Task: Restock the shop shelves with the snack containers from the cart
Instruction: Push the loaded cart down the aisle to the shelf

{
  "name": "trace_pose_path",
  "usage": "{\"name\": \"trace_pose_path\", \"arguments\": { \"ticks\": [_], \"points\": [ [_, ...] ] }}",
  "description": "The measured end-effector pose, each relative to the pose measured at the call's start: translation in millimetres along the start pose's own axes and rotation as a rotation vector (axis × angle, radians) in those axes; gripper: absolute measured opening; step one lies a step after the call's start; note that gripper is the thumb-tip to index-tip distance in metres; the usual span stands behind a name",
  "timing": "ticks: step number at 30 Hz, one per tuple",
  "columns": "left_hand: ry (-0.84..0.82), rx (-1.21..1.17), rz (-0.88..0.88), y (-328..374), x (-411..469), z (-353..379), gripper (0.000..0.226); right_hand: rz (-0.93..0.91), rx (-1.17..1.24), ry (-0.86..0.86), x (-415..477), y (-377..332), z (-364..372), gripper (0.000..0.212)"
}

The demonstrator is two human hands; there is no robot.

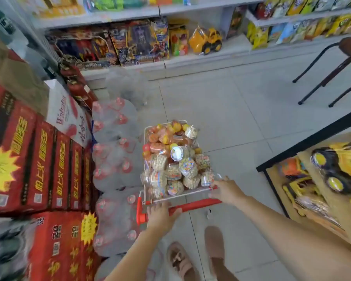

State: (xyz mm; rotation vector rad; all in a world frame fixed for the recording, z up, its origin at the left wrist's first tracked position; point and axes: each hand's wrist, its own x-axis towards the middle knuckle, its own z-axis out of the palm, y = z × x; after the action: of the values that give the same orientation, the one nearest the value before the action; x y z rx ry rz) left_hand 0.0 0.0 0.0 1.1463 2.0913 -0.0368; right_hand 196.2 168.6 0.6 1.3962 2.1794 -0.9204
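Note:
A small wire cart [148, 130] with a red handle [197, 205] stands on the tiled floor in front of me. It is heaped with several clear snack containers [176, 165] of puffed balls and orange-yellow sweets. My left hand [160, 216] grips the left part of the red handle. My right hand [225, 189] grips the right end of the cart's near rim and handle. The shop shelves [190, 57] run across the far side with boxed toys and snack bags on them.
Red cartons [34, 165] and shrink-wrapped water bottle packs [114, 159] are stacked along the left. A black-framed table [304, 147] with toy trucks is at the right, a stool [342, 63] beyond it. Open tiled floor [221, 102] lies ahead of the cart.

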Motion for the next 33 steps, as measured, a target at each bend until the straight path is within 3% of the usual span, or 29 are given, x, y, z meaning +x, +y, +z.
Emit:
{"name": "trace_pose_path", "arguments": {
  "ticks": [3, 5, 8, 18, 22, 28, 33],
  "points": [
    [0.040, 0.081, 0.043, 9.2, 4.9, 24.1, 0.057, -0.015, 0.056, -0.046, -3.8, 6.5, 6.9, 0.031],
    [0.156, 0.046, 0.067, 13.7, 9.7, 32.4, 0.067, -0.016, 0.110, -0.051, -10.4, 10.2, 9.0, 0.027],
    [0.387, -0.038, 0.103, 11.3, 20.4, 49.4, 0.054, -0.039, 0.136, -0.008, -13.3, 12.4, 12.3, 0.029],
    [0.490, -0.076, 0.132, 36.1, 61.3, 44.8, 0.057, -0.060, 0.093, 0.083, 17.1, 28.1, -7.2, 0.025],
    [0.431, -0.081, 0.097, 57.1, 99.0, 21.9, 0.061, -0.068, 0.128, 0.169, 42.2, 36.3, -27.6, 0.025],
    [0.167, 0.086, 0.107, 102.6, 167.6, -41.8, 0.057, -0.049, 0.215, 0.352, 83.7, 53.0, -54.1, 0.023],
    [0.011, 0.200, 0.127, 169.6, 219.5, -69.8, 0.061, 0.022, 0.211, 0.388, 129.6, 83.6, -90.4, 0.029]
  ]
}}
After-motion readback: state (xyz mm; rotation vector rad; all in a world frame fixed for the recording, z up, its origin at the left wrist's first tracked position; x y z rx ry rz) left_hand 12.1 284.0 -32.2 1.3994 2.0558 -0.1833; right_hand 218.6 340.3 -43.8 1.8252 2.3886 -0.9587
